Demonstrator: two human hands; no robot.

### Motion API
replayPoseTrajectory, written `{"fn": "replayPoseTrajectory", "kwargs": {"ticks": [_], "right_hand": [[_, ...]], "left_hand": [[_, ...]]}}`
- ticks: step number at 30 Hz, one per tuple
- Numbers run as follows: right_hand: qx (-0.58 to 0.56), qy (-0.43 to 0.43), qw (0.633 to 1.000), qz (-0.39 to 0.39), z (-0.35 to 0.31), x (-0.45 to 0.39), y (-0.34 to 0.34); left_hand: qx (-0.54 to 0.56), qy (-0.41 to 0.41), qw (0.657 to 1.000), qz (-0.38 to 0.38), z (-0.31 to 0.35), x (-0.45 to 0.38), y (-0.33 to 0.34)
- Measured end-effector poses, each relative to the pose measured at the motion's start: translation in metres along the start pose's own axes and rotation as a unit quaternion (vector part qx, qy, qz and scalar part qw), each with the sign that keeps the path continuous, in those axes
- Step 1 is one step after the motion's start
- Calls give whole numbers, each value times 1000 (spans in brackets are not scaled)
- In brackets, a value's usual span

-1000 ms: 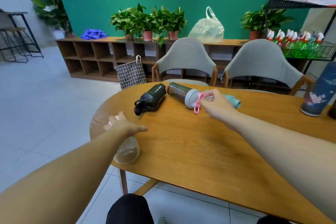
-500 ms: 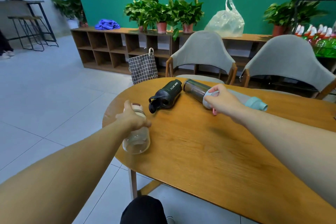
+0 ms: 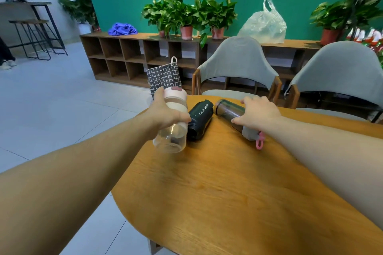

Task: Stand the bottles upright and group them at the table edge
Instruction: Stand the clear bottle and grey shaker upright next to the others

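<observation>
The left hand (image 3: 165,113) is wrapped around the middle of a clear bottle with a pink lid (image 3: 172,122), fingers curled closed across its front. That bottle is roughly upright, pink lid up and tilted slightly away, its transparent base at the left rim of the wooden table (image 3: 217,192); whether the base is resting on the wood or held just above it cannot be told. Touching or just beside it on the right lies a black sport bottle (image 3: 200,119), on its side, its printed end pointing away from the person.

The right hand (image 3: 258,113) rests palm-down on a dark translucent bottle (image 3: 229,111), fingers spread and draped over the barrel more than clenched, so it looks like a loose hold and not a firm one. This bottle also lies on its side, its grey cap toward the person with a pink loop (image 3: 260,143) dangling from it onto the tabletop. Two grey chairs (image 3: 238,62) stand behind the table.

As a judgement of progress: one bottle appears to be nearly standing at the edge, while the black one and the dark translucent one are not yet righted. Those two need lifting onto their bases and drawing in beside the clear bottle. Any further bottles lie outside the view.
</observation>
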State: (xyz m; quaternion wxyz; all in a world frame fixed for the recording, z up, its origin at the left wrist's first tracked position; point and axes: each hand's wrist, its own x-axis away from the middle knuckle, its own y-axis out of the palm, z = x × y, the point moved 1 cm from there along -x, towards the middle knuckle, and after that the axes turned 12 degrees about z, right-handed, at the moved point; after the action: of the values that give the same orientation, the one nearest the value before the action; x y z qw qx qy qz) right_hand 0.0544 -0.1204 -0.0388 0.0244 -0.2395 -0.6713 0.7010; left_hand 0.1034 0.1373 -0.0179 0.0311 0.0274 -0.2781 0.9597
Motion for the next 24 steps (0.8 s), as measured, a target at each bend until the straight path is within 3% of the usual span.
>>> {"fn": "replayPoseTrajectory", "kwargs": {"ticks": [2, 9, 15, 24], "right_hand": [[11, -8, 1000, 5, -4, -13, 9], [34, 54, 991, -116, -14, -43, 32], [23, 72, 991, -109, -10, -42, 41], [-135, 75, 987, -42, 12, -18, 4]], "left_hand": [[0, 11, 1000, -7, 7, -10, 6], [32, 58, 997, -36, 20, -35, 25], [32, 62, 996, -50, 25, -38, 36], [78, 77, 993, -45, 46, -14, 35]]}}
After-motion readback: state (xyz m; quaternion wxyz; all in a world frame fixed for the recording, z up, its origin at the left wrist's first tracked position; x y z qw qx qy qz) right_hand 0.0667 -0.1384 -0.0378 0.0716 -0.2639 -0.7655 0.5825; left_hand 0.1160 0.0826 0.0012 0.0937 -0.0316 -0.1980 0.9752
